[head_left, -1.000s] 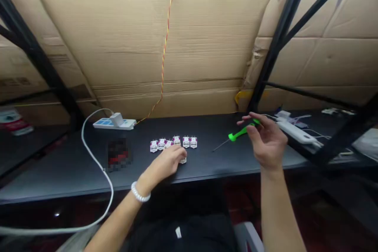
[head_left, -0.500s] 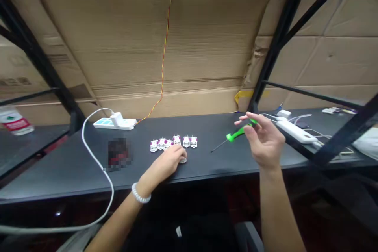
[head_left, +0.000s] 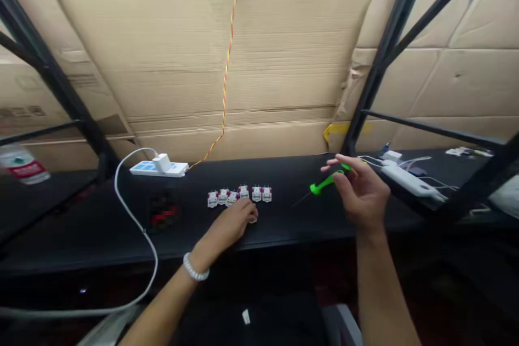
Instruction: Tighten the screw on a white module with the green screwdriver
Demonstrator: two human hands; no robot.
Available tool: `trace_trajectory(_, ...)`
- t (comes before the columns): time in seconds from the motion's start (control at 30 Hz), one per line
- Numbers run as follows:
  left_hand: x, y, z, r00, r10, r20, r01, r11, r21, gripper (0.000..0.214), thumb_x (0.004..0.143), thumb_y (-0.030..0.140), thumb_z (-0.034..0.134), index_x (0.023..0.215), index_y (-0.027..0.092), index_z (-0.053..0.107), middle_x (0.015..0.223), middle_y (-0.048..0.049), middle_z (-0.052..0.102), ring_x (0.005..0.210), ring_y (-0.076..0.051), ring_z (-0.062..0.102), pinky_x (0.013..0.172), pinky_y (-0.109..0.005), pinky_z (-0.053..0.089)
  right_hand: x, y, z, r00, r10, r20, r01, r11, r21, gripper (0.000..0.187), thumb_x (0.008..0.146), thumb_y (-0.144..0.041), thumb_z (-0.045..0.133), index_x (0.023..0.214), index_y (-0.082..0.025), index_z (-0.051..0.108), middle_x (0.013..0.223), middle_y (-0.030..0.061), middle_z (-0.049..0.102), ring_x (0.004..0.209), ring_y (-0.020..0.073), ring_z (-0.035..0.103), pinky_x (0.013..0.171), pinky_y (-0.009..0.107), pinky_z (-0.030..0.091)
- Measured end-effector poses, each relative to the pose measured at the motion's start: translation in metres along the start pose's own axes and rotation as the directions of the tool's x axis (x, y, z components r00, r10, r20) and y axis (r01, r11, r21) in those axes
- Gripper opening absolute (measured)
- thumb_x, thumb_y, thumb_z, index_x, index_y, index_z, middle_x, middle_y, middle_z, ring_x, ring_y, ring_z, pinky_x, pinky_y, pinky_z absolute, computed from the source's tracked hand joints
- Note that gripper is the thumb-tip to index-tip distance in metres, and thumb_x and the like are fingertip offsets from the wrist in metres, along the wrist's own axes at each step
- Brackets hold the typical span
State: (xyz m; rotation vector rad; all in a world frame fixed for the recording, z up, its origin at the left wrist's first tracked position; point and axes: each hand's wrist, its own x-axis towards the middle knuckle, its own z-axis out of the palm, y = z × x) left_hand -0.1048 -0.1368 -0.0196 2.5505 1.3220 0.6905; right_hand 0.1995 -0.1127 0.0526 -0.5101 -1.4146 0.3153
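My left hand (head_left: 234, 224) rests low over the dark bench top, fingers curled down around a small white part (head_left: 253, 221). Only an edge of that part shows under the fingertips. Just beyond the hand, several small white-and-purple parts (head_left: 257, 193) stand in an uneven row, and the hand partly covers the nearer ones. On the right, my right hand (head_left: 360, 189) is raised with the thumb and fingers closed on a green-handled screwdriver (head_left: 322, 185). Its thin shaft points down and left toward the bench, and the hand hides part of the handle.
A white power strip (head_left: 176, 170) with a plugged-in adapter lies at the back left; its white cable (head_left: 140, 230) loops over the front edge. A blurred dark-and-red object (head_left: 162, 213) sits nearby. Black rack posts (head_left: 371, 84) flank the bench, with cardboard (head_left: 284, 65) behind. Another white strip (head_left: 409, 181) lies right.
Both hands stay almost where they were, with the same things in them. The cardboard looks brighter and the bench darker.
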Motion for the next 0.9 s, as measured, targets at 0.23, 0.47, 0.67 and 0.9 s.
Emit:
trace_trajectory(0.23, -0.002, 0.003, 0.004, 0.996, 0.027, -0.080, -0.028, 1.000, -0.013, 0.020, 0.106, 0.013, 0.045, 0.096, 0.019, 0.061, 0.112, -0.0102, 0.063, 0.107, -0.026, 0.059, 0.100, -0.042, 0.052, -0.003, -0.004, 0.008, 0.999, -0.008, 0.041, 0.006, 0.999, 0.054, 0.032, 0.095, -0.018, 0.075, 0.126, -0.028, 0.077, 0.107, 0.0050, 0.075, 0.089, 0.0180, 0.078, 0.079, 0.032, 0.067)
trace_trajectory(0.47, -0.010, 0.013, 0.007, 0.992, 0.030, -0.122, -0.047, 0.989, -0.139, 0.018, 0.103, 0.010, 0.046, 0.098, 0.021, 0.060, 0.116, -0.0105, 0.063, 0.111, -0.025, 0.062, 0.104, -0.042, 0.053, -0.010, -0.012, 0.028, 0.995, -0.006, 0.104, -0.003, 0.997, 0.083, 0.033, 0.096, -0.016, 0.074, 0.126, -0.028, 0.076, 0.109, 0.0051, 0.074, 0.091, 0.0189, 0.077, 0.081, 0.034, 0.068)
trace_trajectory(0.67, -0.014, 0.022, 0.008, 0.994, 0.019, -0.105, -0.043, 0.972, -0.230, 0.016, 0.103, 0.011, 0.047, 0.099, 0.021, 0.060, 0.120, -0.0107, 0.061, 0.115, -0.024, 0.061, 0.107, -0.042, 0.052, -0.016, -0.015, 0.039, 0.993, -0.004, 0.121, -0.009, 0.995, 0.102, 0.032, 0.097, -0.016, 0.072, 0.127, -0.028, 0.076, 0.110, 0.0057, 0.073, 0.092, 0.0200, 0.077, 0.082, 0.037, 0.067)
trace_trajectory(0.9, -0.014, 0.022, 0.009, 0.995, 0.005, -0.099, -0.033, 0.958, -0.285, 0.014, 0.101, 0.011, 0.051, 0.099, 0.021, 0.060, 0.123, -0.0099, 0.059, 0.117, -0.024, 0.060, 0.110, -0.041, 0.050, -0.021, -0.016, 0.048, 0.982, 0.011, 0.188, -0.035, 0.991, 0.129, 0.035, 0.098, -0.015, 0.071, 0.129, -0.030, 0.074, 0.113, 0.0062, 0.072, 0.094, 0.0202, 0.077, 0.084, 0.036, 0.066)
